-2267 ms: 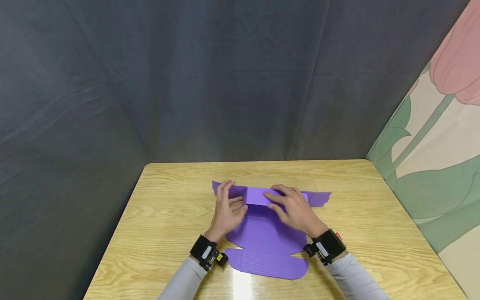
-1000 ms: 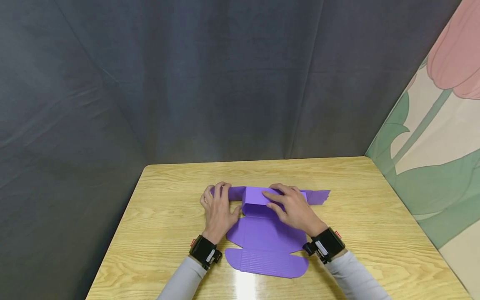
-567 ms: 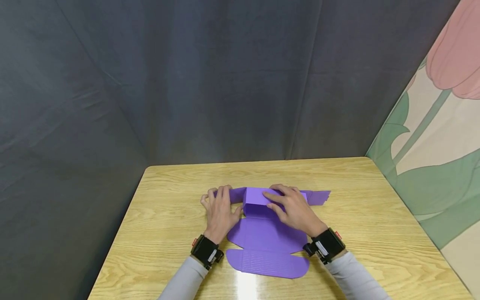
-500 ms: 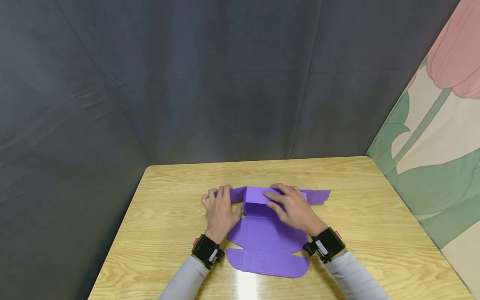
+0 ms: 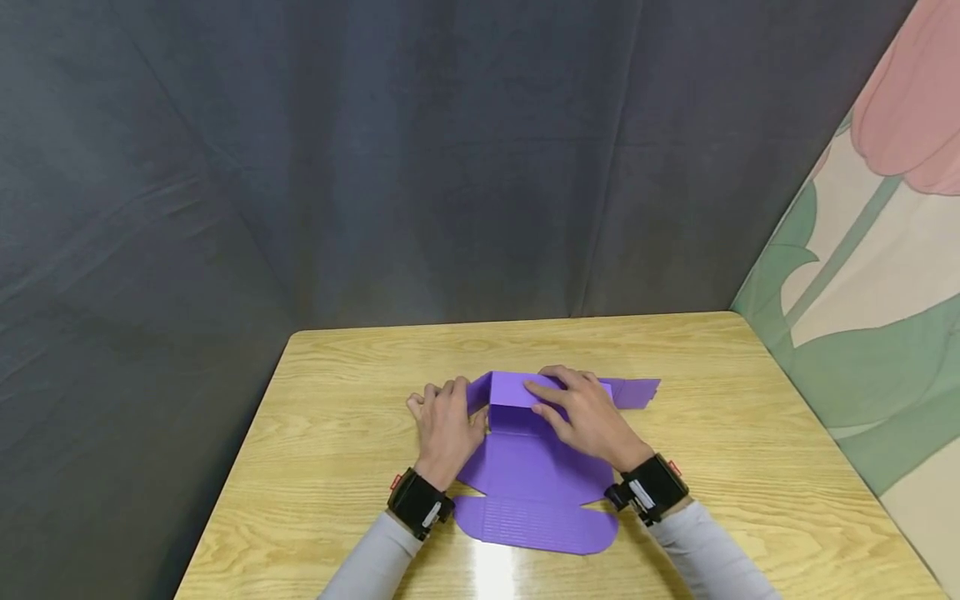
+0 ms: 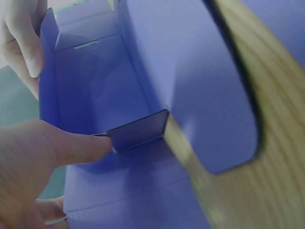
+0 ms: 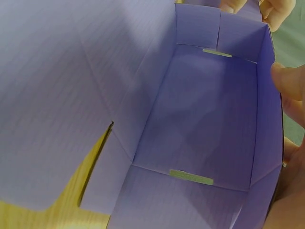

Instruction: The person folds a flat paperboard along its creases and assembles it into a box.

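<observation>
A partly folded purple cardboard box (image 5: pixel 525 467) sits mid-table, its tray part standing on edge and its lid lying flat toward me. My left hand (image 5: pixel 447 429) grips the left side flap (image 5: pixel 478 392), which angles toward me. In the left wrist view the thumb presses beside a small upright tab (image 6: pixel 138 129), fingers behind the cardboard. My right hand (image 5: pixel 585 417) holds the upper wall (image 5: pixel 512 388), index finger and thumb spread on it, other fingers bent over its far edge. The right wrist view looks into the tray's inside (image 7: pixel 205 114), with narrow slots at its ends.
A wood-grain table (image 5: pixel 337 433) bears the box. The right side flap (image 5: pixel 636 392) sticks out sideways, and the rounded lid flap (image 5: pixel 536 525) lies nearest me. A dark curtain (image 5: pixel 450 167) hangs behind; a flower-patterned cloth (image 5: pixel 885 333) is at right.
My left hand went out to the left flap's end, took hold of it and has swung it inward toward me. My right hand has stayed on the upper wall.
</observation>
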The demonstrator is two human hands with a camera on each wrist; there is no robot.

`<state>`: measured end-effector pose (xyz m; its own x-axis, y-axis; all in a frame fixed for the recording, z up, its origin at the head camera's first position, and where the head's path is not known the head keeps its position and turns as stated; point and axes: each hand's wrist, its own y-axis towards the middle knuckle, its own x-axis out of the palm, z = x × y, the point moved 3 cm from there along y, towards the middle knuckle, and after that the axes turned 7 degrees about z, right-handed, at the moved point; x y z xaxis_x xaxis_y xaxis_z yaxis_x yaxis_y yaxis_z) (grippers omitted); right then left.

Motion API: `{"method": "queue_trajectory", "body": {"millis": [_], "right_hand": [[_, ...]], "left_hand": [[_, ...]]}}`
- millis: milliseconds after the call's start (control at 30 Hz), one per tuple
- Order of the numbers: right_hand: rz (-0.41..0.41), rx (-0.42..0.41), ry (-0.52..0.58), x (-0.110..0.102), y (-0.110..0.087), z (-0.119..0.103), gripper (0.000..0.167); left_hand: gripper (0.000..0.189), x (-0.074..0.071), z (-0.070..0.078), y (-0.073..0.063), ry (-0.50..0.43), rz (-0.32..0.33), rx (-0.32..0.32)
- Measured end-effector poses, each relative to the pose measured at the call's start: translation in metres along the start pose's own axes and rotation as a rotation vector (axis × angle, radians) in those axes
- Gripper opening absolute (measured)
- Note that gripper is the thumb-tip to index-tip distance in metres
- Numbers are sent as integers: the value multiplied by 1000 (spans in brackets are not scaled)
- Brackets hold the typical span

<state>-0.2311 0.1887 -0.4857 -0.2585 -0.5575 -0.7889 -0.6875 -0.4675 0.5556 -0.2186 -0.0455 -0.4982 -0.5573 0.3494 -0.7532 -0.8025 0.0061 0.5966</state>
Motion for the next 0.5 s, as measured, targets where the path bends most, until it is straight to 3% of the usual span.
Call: {"method": "queue_trajectory", "body": {"millis": [267,500], "right_hand": [[17,-25,3,-2,1,-1,39],[2,-9,-1,-1,1,0,39]], "left_hand": [[38,-8,6,2,12,-68,14],[37,-10,6,2,-118,-231,-6]]}}
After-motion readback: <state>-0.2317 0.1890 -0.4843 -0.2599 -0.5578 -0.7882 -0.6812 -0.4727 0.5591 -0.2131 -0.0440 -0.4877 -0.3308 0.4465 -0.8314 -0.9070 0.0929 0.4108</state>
